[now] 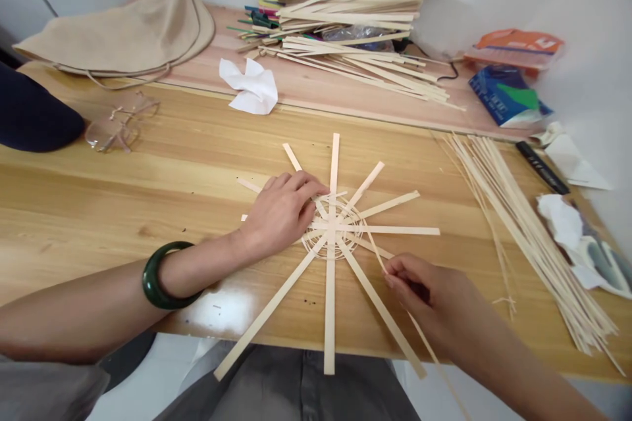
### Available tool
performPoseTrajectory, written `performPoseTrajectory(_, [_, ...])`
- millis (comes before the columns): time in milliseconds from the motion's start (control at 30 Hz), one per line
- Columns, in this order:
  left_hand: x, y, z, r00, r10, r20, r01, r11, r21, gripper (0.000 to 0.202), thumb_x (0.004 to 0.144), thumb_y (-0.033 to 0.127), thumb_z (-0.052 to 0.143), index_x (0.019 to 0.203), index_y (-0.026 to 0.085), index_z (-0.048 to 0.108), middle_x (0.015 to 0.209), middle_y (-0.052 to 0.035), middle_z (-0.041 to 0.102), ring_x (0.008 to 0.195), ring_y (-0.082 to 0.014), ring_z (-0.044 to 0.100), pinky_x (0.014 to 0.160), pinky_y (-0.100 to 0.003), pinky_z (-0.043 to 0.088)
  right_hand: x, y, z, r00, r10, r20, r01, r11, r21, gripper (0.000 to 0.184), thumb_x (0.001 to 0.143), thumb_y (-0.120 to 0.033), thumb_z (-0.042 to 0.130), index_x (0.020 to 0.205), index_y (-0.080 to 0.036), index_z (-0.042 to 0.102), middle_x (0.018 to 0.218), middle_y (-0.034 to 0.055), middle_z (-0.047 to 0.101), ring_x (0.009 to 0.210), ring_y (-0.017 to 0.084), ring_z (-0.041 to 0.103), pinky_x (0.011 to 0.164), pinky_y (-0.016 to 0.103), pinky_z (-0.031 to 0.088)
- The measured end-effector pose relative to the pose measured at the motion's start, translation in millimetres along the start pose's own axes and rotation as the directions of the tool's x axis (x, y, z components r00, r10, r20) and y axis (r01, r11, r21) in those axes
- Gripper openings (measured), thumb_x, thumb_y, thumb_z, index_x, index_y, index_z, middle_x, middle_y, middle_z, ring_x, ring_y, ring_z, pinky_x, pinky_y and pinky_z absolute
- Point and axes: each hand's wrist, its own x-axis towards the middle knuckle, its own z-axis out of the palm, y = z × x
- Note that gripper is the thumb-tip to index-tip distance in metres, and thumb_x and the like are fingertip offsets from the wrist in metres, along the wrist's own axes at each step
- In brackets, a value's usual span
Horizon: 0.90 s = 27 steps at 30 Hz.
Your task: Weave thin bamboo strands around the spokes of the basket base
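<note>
Flat pale bamboo strips cross like spokes in a woven base on the table, with thin strips woven in rings around the centre. My left hand, a dark green bangle on its wrist, lies over the left part of the rings. Its thumb and index finger are closed on the weaving near the upper left, and the hand hides some spokes. To the lower right, my right hand pinches a thin bamboo strip. That strip runs from the rings through the fingers and trails past the table's front edge.
Thin strips lie in a bundle at right, near a black marker and scissors. Behind are a strip pile, crumpled tissue, a beige hat, glasses and a blue packet.
</note>
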Motion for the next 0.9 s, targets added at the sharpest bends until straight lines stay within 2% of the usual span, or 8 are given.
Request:
performPoseTrajectory(133, [-0.8,2.1,0.6,0.999,-0.021,-0.024,0.021,1.000,-0.004,0.033,0.092,0.012,0.047,0.120,0.019,0.063,0.120,-0.0079,0.063,0.108,-0.0268,0.057,0.096,-0.045,0.045,0.0,-7.8,7.2,0.998,0.055,-0.006,-0.054,0.988,0.147,0.027,0.096,-0.036,0.045,0.073,-0.024,0.054,0.058,-0.0041,0.059,0.051,0.013,0.054,0.048,0.024,0.038])
performPoseTrajectory(267, [0.0,0.6,-0.9,0.998,-0.050,-0.034,0.048,0.998,-0.051,0.032,0.089,0.012,0.048,0.116,0.019,0.064,0.118,-0.0070,0.065,0.105,-0.0260,0.058,0.095,-0.045,0.046,0.4,-4.1,17.3,0.998,0.063,-0.006,-0.062,0.986,0.158,0.027,0.095,-0.036,0.047,0.072,-0.023,0.053,0.056,-0.0045,0.056,0.050,0.012,0.052,0.047,0.024,0.036])
performPoseTrajectory(400, [2.6,-2.6,-1.4,0.995,-0.093,-0.039,0.085,0.984,-0.158,0.035,0.081,0.011,0.053,0.113,0.018,0.065,0.113,-0.0074,0.064,0.104,-0.0246,0.059,0.094,-0.042,0.049,1.9,-0.7,18.2,0.998,0.064,-0.022,-0.059,0.985,0.163,0.026,0.092,-0.036,0.049,0.070,-0.024,0.054,0.055,-0.0044,0.056,0.049,0.013,0.052,0.046,0.023,0.037])
performPoseTrajectory(633, [4.3,-0.9,3.3,0.989,-0.111,-0.098,0.095,0.983,-0.158,0.041,0.079,0.004,0.050,0.114,0.017,0.067,0.109,-0.0069,0.066,0.103,-0.0236,0.060,0.094,-0.041,0.050,4.2,0.0,17.6,0.998,0.057,-0.022,-0.054,0.990,0.129,0.031,0.094,-0.043,0.045,0.070,-0.025,0.053,0.055,-0.0043,0.055,0.048,0.014,0.053,0.046,0.025,0.038])
performPoseTrajectory(700, [4.4,-3.0,0.4,0.992,-0.108,-0.069,0.092,0.975,-0.200,0.040,0.080,0.003,0.051,0.114,0.017,0.068,0.110,-0.0067,0.066,0.100,-0.0212,0.062,0.090,-0.038,0.052,4.8,-0.2,17.6,0.998,0.063,-0.014,-0.061,0.990,0.127,0.032,0.094,-0.044,0.045,0.070,-0.025,0.053,0.054,-0.0043,0.056,0.048,0.014,0.053,0.046,0.025,0.038])
performPoseTrajectory(767, [4.6,-7.5,-6.3,0.993,-0.113,-0.021,0.103,0.958,-0.267,0.039,0.079,0.004,0.054,0.114,0.016,0.068,0.111,-0.0074,0.065,0.089,-0.0169,0.063,0.083,-0.032,0.054,5.7,-0.1,17.3,0.997,0.075,-0.007,-0.073,0.987,0.140,0.032,0.093,-0.044,0.045,0.069,-0.025,0.053,0.054,-0.0042,0.056,0.048,0.014,0.053,0.046,0.025,0.038])
performPoseTrajectory(833, [5.3,-13.6,-16.0,0.994,-0.098,0.050,0.109,0.934,-0.341,0.036,0.080,0.008,0.060,0.115,0.014,0.068,0.114,-0.0089,0.064,0.078,-0.0126,0.063,0.076,-0.028,0.055,6.8,0.7,17.2,0.996,0.090,0.004,-0.089,0.984,0.155,0.031,0.092,-0.044,0.046,0.069,-0.025,0.054,0.055,-0.0039,0.059,0.050,0.015,0.055,0.048,0.026,0.040])
performPoseTrajectory(900, [7.0,-20.0,-26.3,0.991,-0.072,0.109,0.110,0.913,-0.393,0.033,0.084,0.014,0.061,0.116,0.013,0.068,0.117,-0.0100,0.065,0.077,-0.0117,0.065,0.075,-0.027,0.055,7.5,2.6,17.6,0.994,0.107,0.020,-0.109,0.982,0.155,0.030,0.091,-0.044,0.046,0.070,-0.025,0.055,0.058,-0.0035,0.062,0.052,0.015,0.058,0.050,0.026,0.040])
